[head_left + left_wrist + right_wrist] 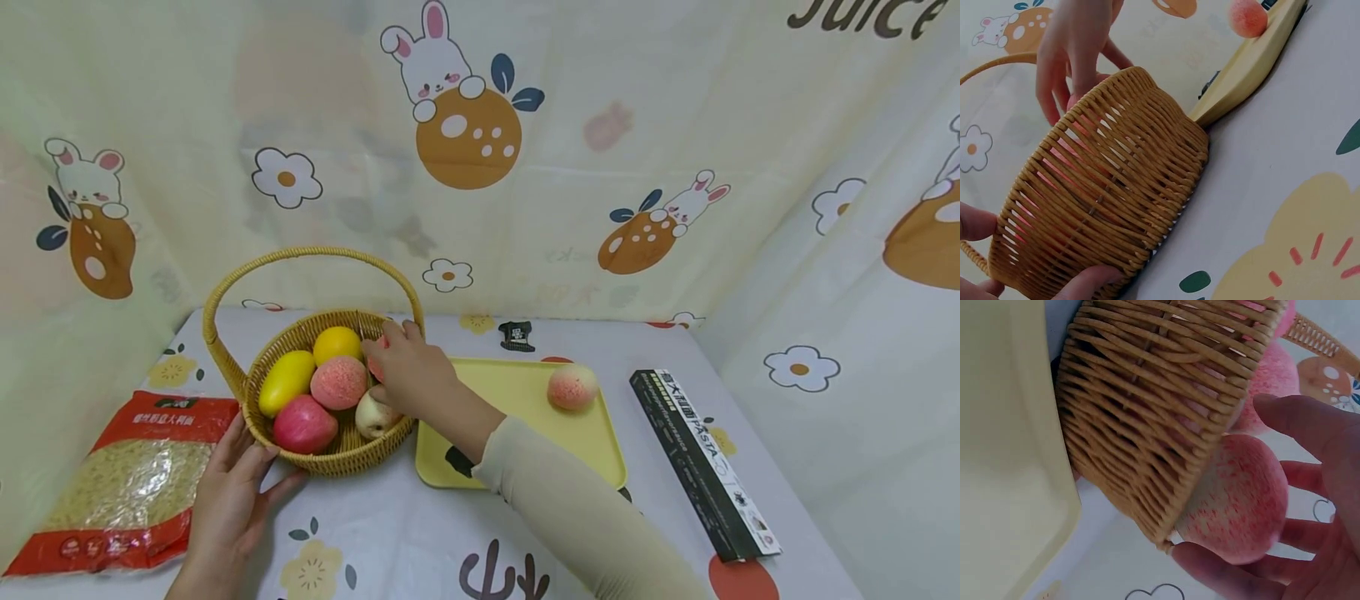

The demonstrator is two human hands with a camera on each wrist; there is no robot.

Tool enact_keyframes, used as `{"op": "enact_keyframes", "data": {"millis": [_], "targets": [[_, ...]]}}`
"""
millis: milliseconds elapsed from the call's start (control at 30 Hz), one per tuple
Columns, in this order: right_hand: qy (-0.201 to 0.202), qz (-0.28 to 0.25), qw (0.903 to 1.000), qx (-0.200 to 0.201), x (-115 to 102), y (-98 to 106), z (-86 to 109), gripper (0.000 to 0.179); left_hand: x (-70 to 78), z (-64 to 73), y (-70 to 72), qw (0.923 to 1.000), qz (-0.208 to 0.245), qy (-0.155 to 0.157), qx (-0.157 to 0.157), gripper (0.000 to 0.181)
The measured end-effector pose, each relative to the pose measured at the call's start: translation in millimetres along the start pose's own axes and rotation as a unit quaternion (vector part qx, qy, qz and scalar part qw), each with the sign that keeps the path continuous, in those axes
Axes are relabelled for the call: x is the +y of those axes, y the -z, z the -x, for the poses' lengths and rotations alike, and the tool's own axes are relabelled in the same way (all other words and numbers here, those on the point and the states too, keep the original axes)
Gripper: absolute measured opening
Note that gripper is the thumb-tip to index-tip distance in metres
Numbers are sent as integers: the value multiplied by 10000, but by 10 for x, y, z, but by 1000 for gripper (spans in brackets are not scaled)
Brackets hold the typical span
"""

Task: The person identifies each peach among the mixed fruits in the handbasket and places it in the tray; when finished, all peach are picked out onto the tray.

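Observation:
A wicker basket [348, 460] with a tall handle stands left of centre, full of fruit. My left hand [231, 498] holds its near left side, thumb low on the weave and fingers by the rim. Over the basket's right side, my right hand [418, 377] grips a pink-speckled peach [1235, 500], partly hidden from the head view by the fingers. Around it in the basket lie another peach [339, 383], a pale round fruit [375, 415], a dark pink fruit [304, 425], a yellow mango [287, 383] and a yellow round fruit [337, 345].
Right of the basket is a yellow tray [510, 392] bearing one peach [572, 387]. A long black pasta box [705, 467] lies farther right. To the left rests a red bag of pasta [135, 483]. A printed curtain [525, 233] hangs behind the table.

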State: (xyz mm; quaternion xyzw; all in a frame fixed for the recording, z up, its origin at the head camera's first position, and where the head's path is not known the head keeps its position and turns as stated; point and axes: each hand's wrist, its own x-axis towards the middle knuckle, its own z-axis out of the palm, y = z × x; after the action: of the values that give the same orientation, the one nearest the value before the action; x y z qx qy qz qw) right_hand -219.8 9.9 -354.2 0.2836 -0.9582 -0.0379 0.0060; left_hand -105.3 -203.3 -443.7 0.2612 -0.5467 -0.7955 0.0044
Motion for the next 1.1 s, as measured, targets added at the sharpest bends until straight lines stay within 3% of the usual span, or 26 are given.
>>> {"op": "enact_keyframes", "data": {"millis": [233, 667, 900, 1100], "targets": [[-197, 239, 9995, 44, -38, -88, -122, 40, 2, 6, -8, 10000, 14, -31, -17, 76], [-63, -81, 9996, 266, -15, -103, -104, 39, 4, -2, -2, 10000, -25, -4, 6, 77], [135, -1092, 9933, 355, 54, -33, -12, 50, -3, -2, -8, 10000, -38, -16, 75, 76], [346, -2456, 9663, 689, 126, -30, 31, 52, -12, -7, -18, 9999, -59, -22, 141, 77]]}}
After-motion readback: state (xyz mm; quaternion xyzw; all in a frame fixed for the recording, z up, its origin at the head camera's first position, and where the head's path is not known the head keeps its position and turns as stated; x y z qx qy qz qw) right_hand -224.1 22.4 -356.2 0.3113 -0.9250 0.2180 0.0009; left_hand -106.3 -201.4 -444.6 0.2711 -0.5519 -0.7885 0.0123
